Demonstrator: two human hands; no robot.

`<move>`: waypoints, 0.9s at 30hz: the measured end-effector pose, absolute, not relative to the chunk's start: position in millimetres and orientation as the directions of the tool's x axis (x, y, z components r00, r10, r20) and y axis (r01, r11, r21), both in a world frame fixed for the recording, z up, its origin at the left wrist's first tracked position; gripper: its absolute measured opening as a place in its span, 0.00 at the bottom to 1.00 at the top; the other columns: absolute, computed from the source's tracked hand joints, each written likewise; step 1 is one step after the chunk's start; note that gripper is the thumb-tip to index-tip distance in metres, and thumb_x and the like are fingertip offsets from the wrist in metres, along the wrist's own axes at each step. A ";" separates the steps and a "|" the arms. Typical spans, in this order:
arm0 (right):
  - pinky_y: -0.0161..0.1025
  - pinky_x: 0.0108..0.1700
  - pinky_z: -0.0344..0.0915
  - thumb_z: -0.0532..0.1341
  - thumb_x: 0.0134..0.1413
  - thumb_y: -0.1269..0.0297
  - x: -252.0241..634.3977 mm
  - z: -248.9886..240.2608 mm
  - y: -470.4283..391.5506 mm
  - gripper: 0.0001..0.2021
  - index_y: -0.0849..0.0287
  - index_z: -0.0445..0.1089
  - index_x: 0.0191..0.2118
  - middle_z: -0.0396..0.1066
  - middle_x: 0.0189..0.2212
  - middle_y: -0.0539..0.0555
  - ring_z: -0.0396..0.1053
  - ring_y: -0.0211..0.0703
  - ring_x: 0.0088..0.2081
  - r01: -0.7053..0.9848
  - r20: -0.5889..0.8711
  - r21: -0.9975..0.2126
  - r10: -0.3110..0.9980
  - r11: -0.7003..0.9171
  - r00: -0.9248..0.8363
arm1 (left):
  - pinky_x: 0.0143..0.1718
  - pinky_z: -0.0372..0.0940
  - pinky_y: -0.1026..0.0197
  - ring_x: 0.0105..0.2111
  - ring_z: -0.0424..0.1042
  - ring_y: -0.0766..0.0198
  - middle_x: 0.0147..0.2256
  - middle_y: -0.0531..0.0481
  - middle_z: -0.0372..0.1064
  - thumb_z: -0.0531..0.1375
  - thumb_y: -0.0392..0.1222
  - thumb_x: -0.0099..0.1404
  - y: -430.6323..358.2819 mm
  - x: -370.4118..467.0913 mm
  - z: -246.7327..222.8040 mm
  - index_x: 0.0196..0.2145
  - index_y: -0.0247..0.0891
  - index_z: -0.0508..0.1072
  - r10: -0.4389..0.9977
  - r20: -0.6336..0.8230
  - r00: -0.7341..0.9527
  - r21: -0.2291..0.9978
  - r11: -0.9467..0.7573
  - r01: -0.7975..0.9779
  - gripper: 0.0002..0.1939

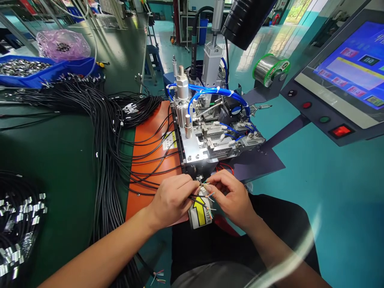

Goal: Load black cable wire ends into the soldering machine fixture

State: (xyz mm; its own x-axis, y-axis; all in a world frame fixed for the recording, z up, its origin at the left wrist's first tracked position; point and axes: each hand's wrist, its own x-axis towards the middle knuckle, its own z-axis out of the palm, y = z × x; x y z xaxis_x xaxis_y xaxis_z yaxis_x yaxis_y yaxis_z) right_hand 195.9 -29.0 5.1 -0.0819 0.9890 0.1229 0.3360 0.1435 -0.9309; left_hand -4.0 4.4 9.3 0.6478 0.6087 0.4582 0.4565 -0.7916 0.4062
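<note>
In the head view my left hand (175, 197) is closed around black cables (196, 197) whose stripped ends fan out into thin coloured wires (211, 208). My right hand (231, 196) pinches fine wires at the tip of one cable, its thumb and forefinger close to my left fingertips. Below both hands is a white can (199, 220) with a yellow arrow on it. The metal soldering machine (195, 152) stands just beyond my fingers. More black cables (153, 162) run across an orange mat (144, 176) toward it.
A thick bundle of black cables (105, 160) lies on the green table (66, 168). Blue bins (30, 82) with small metal parts stand behind it. A solder spool (267, 70) and a control screen (354, 68) are on the right. A black cylinder (249, 22) hangs overhead.
</note>
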 end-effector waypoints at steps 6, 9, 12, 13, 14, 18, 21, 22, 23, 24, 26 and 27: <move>0.40 0.33 0.63 0.59 0.61 0.65 199.9 9.2 -27.9 0.03 0.56 0.70 0.37 0.68 0.33 0.54 0.64 0.41 0.31 0.459 0.222 -0.842 0.958 0.282 -0.182 | 0.29 0.59 0.62 0.27 0.63 0.64 0.28 0.48 0.67 0.54 0.28 0.63 4.5 -3.9 10.1 0.38 0.33 0.72 0.605 0.458 0.652 0.394 -0.795 0.461 0.09; 0.40 0.34 0.62 0.58 0.62 0.65 201.4 11.5 -25.0 0.04 0.56 0.69 0.36 0.67 0.32 0.53 0.64 0.42 0.31 0.468 0.230 -0.822 0.942 0.323 -0.245 | 0.27 0.58 0.62 0.27 0.62 0.64 0.27 0.49 0.66 0.53 0.29 0.64 4.7 -3.6 10.7 0.37 0.33 0.72 0.597 0.463 0.655 0.375 -0.802 0.466 0.09; 0.40 0.35 0.62 0.58 0.63 0.65 202.7 14.5 -22.4 0.04 0.56 0.69 0.36 0.67 0.33 0.53 0.64 0.42 0.32 0.457 0.204 -0.830 0.937 0.319 -0.284 | 0.27 0.57 0.62 0.26 0.61 0.64 0.26 0.49 0.65 0.53 0.29 0.64 5.1 -3.6 10.3 0.37 0.33 0.72 0.586 0.477 0.655 0.356 -0.810 0.465 0.09; 0.40 0.35 0.62 0.58 0.63 0.64 203.2 15.5 -21.7 0.04 0.56 0.69 0.37 0.67 0.33 0.53 0.64 0.42 0.33 0.457 0.191 -0.832 0.937 0.313 -0.294 | 0.27 0.57 0.62 0.26 0.61 0.64 0.26 0.50 0.64 0.53 0.29 0.64 5.3 -3.6 10.0 0.37 0.34 0.72 0.583 0.480 0.655 0.352 -0.812 0.465 0.09; 0.40 0.36 0.62 0.57 0.63 0.64 203.8 16.2 -21.1 0.05 0.56 0.69 0.37 0.67 0.33 0.53 0.65 0.42 0.33 0.459 0.179 -0.834 0.937 0.307 -0.301 | 0.27 0.58 0.62 0.26 0.61 0.64 0.26 0.50 0.64 0.53 0.29 0.63 5.5 -3.7 9.7 0.38 0.34 0.72 0.580 0.484 0.655 0.350 -0.814 0.463 0.09; 0.40 0.37 0.62 0.57 0.63 0.66 206.4 17.9 -19.2 0.05 0.56 0.69 0.36 0.67 0.32 0.52 0.65 0.42 0.33 0.470 0.140 -0.835 0.936 0.288 -0.324 | 0.27 0.58 0.62 0.26 0.62 0.65 0.26 0.50 0.65 0.53 0.29 0.63 5.9 -4.0 8.8 0.38 0.35 0.72 0.572 0.492 0.656 0.339 -0.821 0.460 0.10; 0.39 0.35 0.61 0.57 0.63 0.67 207.7 18.9 -18.2 0.04 0.56 0.68 0.35 0.66 0.31 0.51 0.64 0.41 0.32 0.468 0.117 -0.842 0.937 0.269 -0.328 | 0.27 0.58 0.61 0.26 0.62 0.64 0.26 0.49 0.65 0.53 0.29 0.63 5.6 -4.0 8.5 0.37 0.34 0.72 0.568 0.486 0.664 0.322 -0.823 0.468 0.09; 0.38 0.35 0.60 0.57 0.63 0.68 207.9 19.4 -18.0 0.04 0.56 0.67 0.35 0.66 0.31 0.51 0.64 0.40 0.32 0.467 0.112 -0.844 0.938 0.265 -0.329 | 0.28 0.59 0.61 0.27 0.63 0.63 0.27 0.49 0.66 0.54 0.29 0.63 5.5 -4.0 8.3 0.37 0.34 0.72 0.566 0.487 0.665 0.318 -0.824 0.469 0.09; 0.38 0.35 0.60 0.57 0.63 0.68 208.1 19.9 -17.8 0.05 0.56 0.67 0.35 0.66 0.31 0.51 0.63 0.40 0.32 0.465 0.108 -0.845 0.937 0.263 -0.332 | 0.29 0.59 0.61 0.28 0.63 0.63 0.27 0.48 0.66 0.54 0.28 0.63 5.4 -3.9 8.2 0.37 0.33 0.72 0.563 0.490 0.666 0.312 -0.826 0.469 0.09; 0.38 0.35 0.59 0.56 0.63 0.68 208.2 20.4 -17.6 0.05 0.56 0.67 0.35 0.66 0.31 0.50 0.63 0.40 0.32 0.463 0.105 -0.847 0.936 0.261 -0.336 | 0.29 0.60 0.60 0.28 0.64 0.63 0.28 0.48 0.67 0.54 0.28 0.63 5.3 -3.9 8.0 0.38 0.33 0.73 0.559 0.495 0.664 0.307 -0.828 0.469 0.09; 0.38 0.35 0.59 0.56 0.63 0.69 208.5 21.3 -17.2 0.05 0.57 0.66 0.34 0.65 0.31 0.50 0.63 0.40 0.32 0.459 0.094 -0.851 0.934 0.255 -0.344 | 0.30 0.60 0.60 0.29 0.64 0.62 0.29 0.47 0.68 0.55 0.28 0.63 5.4 -3.8 7.7 0.38 0.33 0.73 0.551 0.507 0.663 0.297 -0.834 0.466 0.08; 0.38 0.35 0.59 0.56 0.63 0.69 208.8 21.7 -17.0 0.05 0.57 0.66 0.34 0.65 0.31 0.50 0.63 0.39 0.32 0.457 0.087 -0.853 0.933 0.251 -0.349 | 0.30 0.60 0.60 0.29 0.64 0.62 0.29 0.47 0.69 0.55 0.29 0.64 5.6 -3.9 7.6 0.39 0.33 0.73 0.547 0.513 0.662 0.293 -0.836 0.464 0.08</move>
